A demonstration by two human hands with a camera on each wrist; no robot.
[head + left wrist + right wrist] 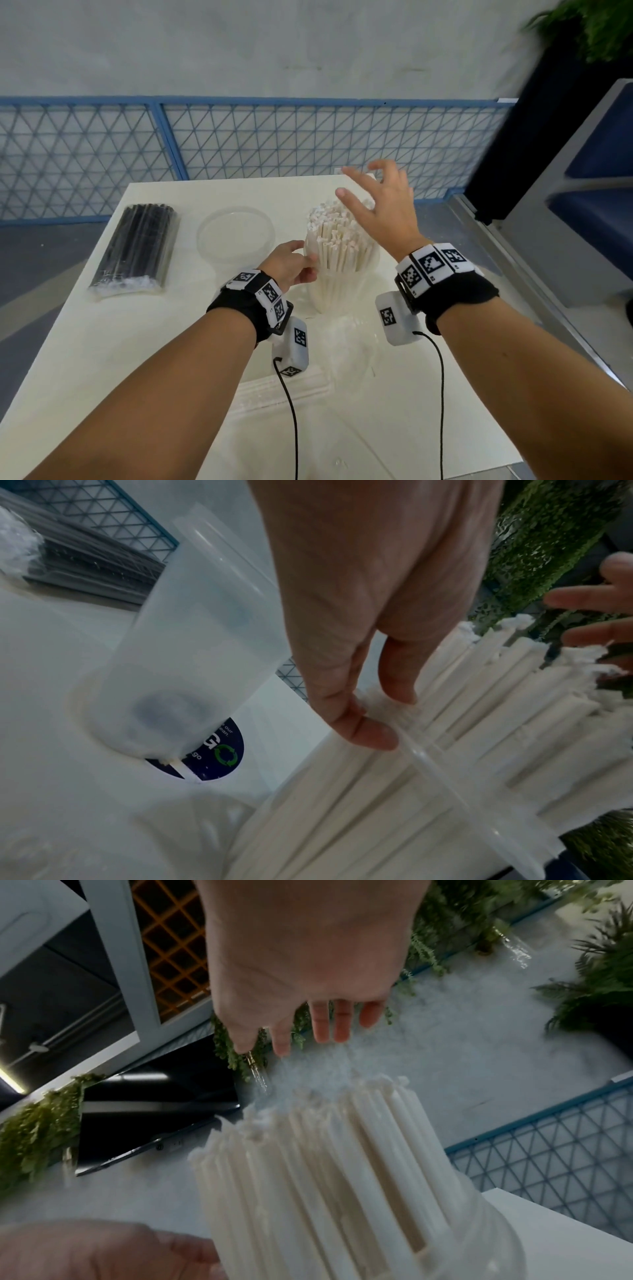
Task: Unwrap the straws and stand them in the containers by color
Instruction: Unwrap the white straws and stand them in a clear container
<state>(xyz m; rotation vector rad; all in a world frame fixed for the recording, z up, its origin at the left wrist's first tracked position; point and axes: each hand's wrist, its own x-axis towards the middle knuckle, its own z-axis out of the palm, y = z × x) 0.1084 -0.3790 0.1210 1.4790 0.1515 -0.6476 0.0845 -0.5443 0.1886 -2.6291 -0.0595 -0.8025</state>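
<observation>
Hands differ: left hand [291, 262] grips the straw container [342, 287], right hand [383, 205] hovers spread; sticker [219, 753] text blurred.

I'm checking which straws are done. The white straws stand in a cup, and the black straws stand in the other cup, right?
Not quite. The white straws do stand in a clear cup, but the black straws lie on the table, wrapped in plastic. The other cup holds nothing. The head view shows it.
</observation>
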